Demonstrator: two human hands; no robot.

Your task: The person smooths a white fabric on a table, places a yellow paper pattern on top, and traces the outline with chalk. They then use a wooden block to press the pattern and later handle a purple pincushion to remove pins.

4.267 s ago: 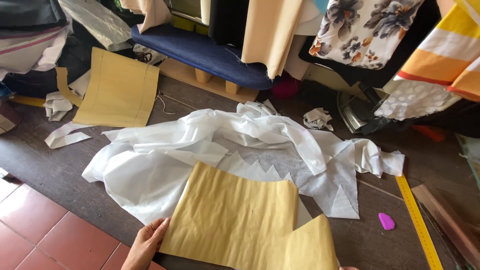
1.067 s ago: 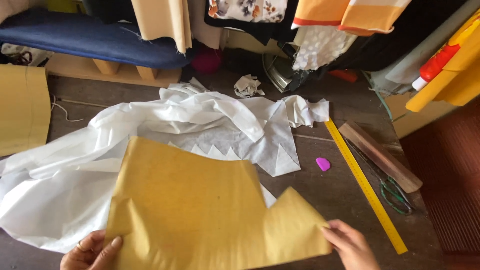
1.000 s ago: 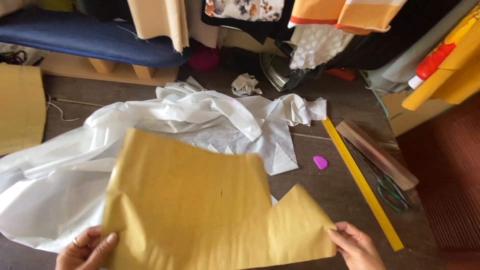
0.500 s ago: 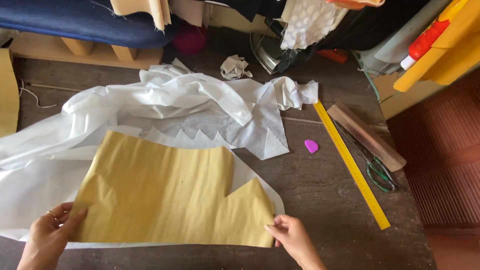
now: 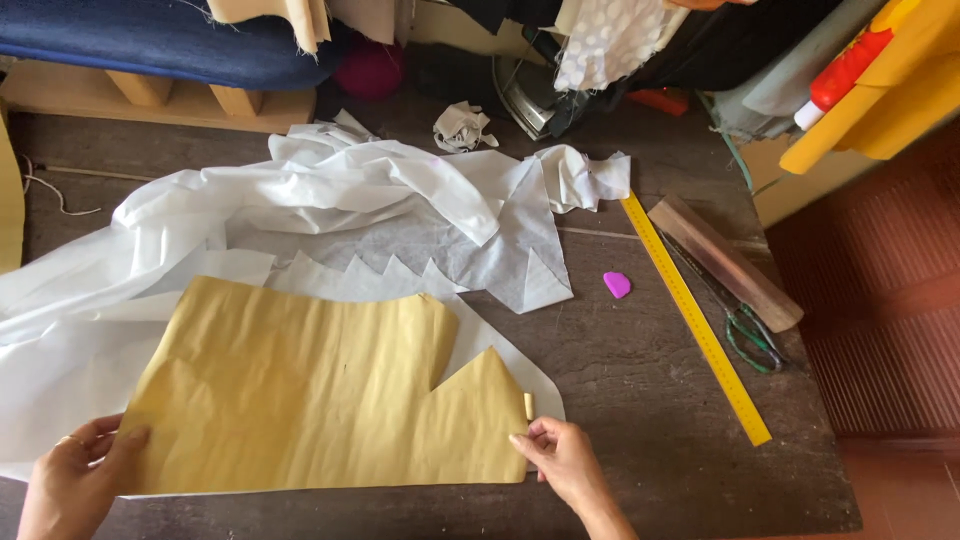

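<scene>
I have the tan paper pattern (image 5: pixel 310 395) lying flat on the white fabric (image 5: pixel 300 215), which is spread and partly bunched across the dark surface (image 5: pixel 640 400). My left hand (image 5: pixel 75 485) pinches the pattern's lower left corner, fingers closed on the paper with the thumb on top. My right hand (image 5: pixel 565 462) holds the lower right corner, where the stepped edge ends, fingertips narrowed onto the paper's edge.

To do this well, I judge I should pull gently outward with both hands so the paper lies taut and without ripples, then line its bottom edge up with the lower edge of the white fabric that shows just beneath it. The cloth under the pattern should be smooth; the heaped folds farther back must not drag it out of place. Pressing down before letting go would keep the paper from sliding.

Off to my right lie a yellow ruler (image 5: pixel 695 318), a pair of scissors (image 5: pixel 745 325) beside a wooden bar (image 5: pixel 722 262), and a small pink chalk (image 5: pixel 617 285), all well apart from the pattern.
</scene>
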